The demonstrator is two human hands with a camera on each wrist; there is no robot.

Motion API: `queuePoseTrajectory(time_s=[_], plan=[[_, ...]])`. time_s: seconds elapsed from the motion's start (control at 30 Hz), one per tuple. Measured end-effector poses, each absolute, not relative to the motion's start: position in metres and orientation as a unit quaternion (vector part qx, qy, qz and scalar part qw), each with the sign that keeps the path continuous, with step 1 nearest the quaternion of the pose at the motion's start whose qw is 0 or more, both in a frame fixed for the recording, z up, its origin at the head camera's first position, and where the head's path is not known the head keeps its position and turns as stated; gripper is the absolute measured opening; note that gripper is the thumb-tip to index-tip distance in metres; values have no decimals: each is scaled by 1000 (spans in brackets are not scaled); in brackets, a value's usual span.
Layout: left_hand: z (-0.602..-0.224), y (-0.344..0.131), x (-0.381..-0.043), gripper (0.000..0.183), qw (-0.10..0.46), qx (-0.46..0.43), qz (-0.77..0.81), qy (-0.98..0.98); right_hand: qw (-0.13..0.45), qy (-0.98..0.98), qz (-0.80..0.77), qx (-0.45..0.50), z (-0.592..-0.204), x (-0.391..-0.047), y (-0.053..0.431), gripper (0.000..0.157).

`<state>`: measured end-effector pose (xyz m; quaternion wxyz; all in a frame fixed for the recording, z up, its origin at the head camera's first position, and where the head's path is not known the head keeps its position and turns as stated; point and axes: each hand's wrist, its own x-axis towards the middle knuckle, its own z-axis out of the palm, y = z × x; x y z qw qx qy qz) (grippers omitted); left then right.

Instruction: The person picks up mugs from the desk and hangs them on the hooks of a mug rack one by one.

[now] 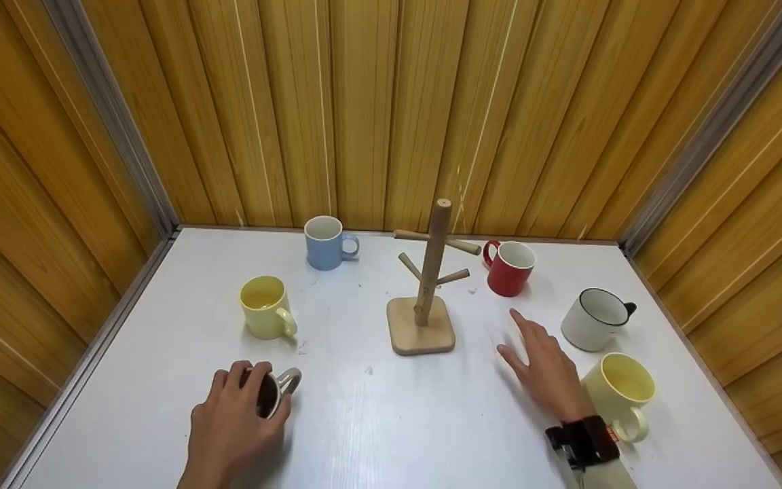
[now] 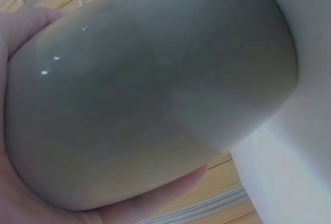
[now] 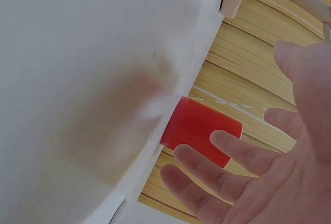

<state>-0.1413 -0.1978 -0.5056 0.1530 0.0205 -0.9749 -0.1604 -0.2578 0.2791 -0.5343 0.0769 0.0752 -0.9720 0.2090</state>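
Observation:
At the front left of the table, my left hand [image 1: 236,415] grips a grey mug [image 2: 155,89] from above, fingers and thumb around its rim. In the head view the mug's handle [image 1: 290,381] points to the right, while most of its body is hidden under the hand. My right hand [image 1: 546,370] hovers over the right side of the table with its fingers spread and holds nothing. Beyond its fingertips stands a red mug [image 3: 201,128]. A wooden mug tree [image 1: 432,272] with several bare pegs stands between the hands, farther back.
A yellow mug [image 1: 265,319] and a blue mug [image 1: 324,248] stand at the left and back. On the right are a white mug with a dark rim [image 1: 584,324] and another yellow mug [image 1: 608,394], close beside my right wrist. Wood-patterned walls [image 1: 364,115] enclose the white table [image 1: 377,421].

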Motion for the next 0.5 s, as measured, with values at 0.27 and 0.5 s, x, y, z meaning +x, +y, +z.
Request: queuePoseTrajectory(time_s=[0.27, 0.5], plan=[[-507, -197, -142, 47, 178, 21, -166, -970, 81, -972, 205, 75, -534, -258, 279, 71], [-508, -198, -142, 45, 195, 24, -181, -964, 77, -972, 210, 76, -535, -256, 279, 72]])
